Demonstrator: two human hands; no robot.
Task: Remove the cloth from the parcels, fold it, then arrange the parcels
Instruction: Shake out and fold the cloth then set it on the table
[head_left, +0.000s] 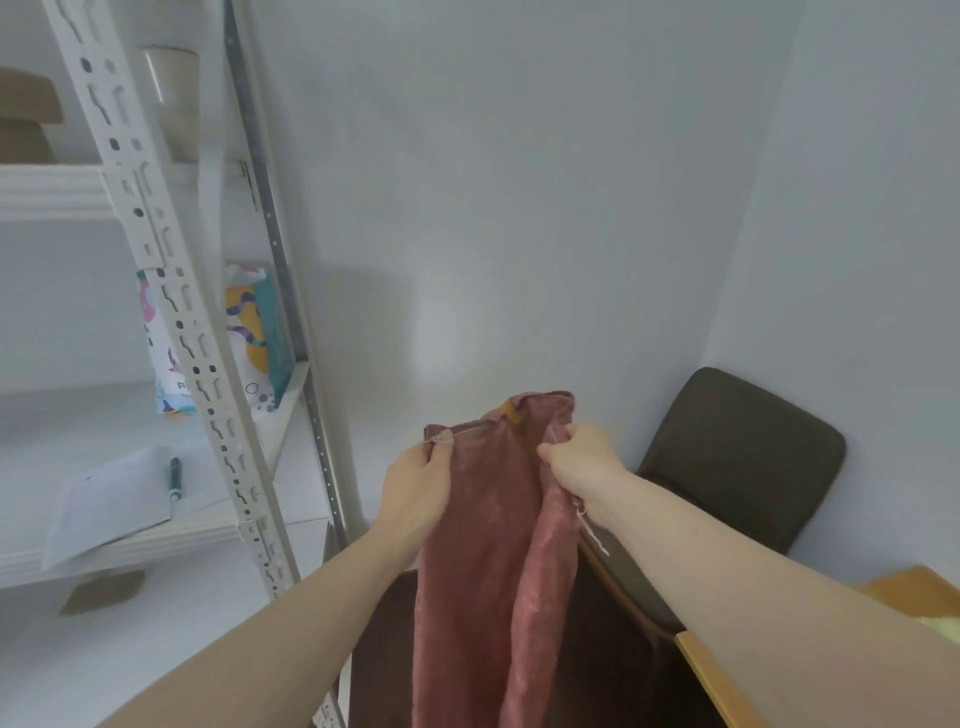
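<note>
Cloth (488, 545) hangs in the air before a bare wall, between the shelving rack (171, 312) and a dark chair (737, 457), above the bench (711, 680) edge. Left hand (415, 488) and right hand (582, 457) each pinch its top edge, seemingly at the corners.

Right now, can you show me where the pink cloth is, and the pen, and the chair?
pink cloth (488, 545): head view, on the middle of its hanging front.
pen (175, 478): head view, on its dark barrel, lying on the shelf.
chair (743, 452): head view, on the middle of its dark backrest.
</note>
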